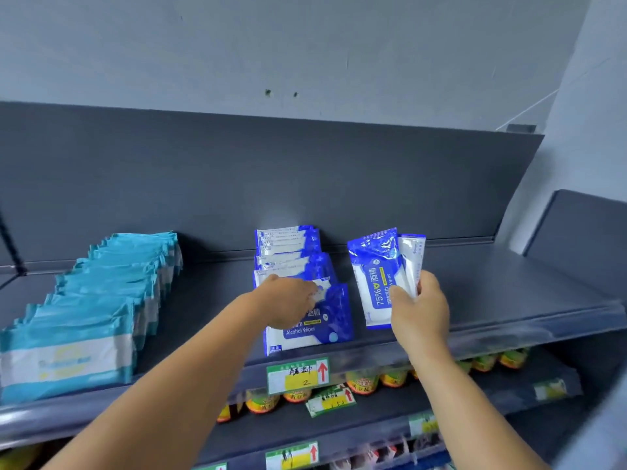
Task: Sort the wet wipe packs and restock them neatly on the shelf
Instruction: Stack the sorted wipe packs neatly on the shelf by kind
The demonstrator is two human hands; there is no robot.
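Note:
On the top shelf (pixel 509 286) stands a row of blue alcohol wipe packs (pixel 291 252), leaning back one behind another. My left hand (pixel 288 303) reaches into this row and its fingers touch the top edge of a pack near the front; the frontmost blue pack (pixel 334 329) leans in front of the hand. My right hand (pixel 419 310) grips two blue alcohol wipe packs (pixel 380 283) upright, just right of the row. A long row of teal and white wipe packs (pixel 101 300) fills the shelf's left part.
A dark back panel (pixel 271 181) rises behind the shelf. Price tags (pixel 298 374) hang on the shelf's front rail. Below, a lower shelf holds jars with yellow-green labels (pixel 363 381). Another dark shelf unit (pixel 583 232) stands at the right.

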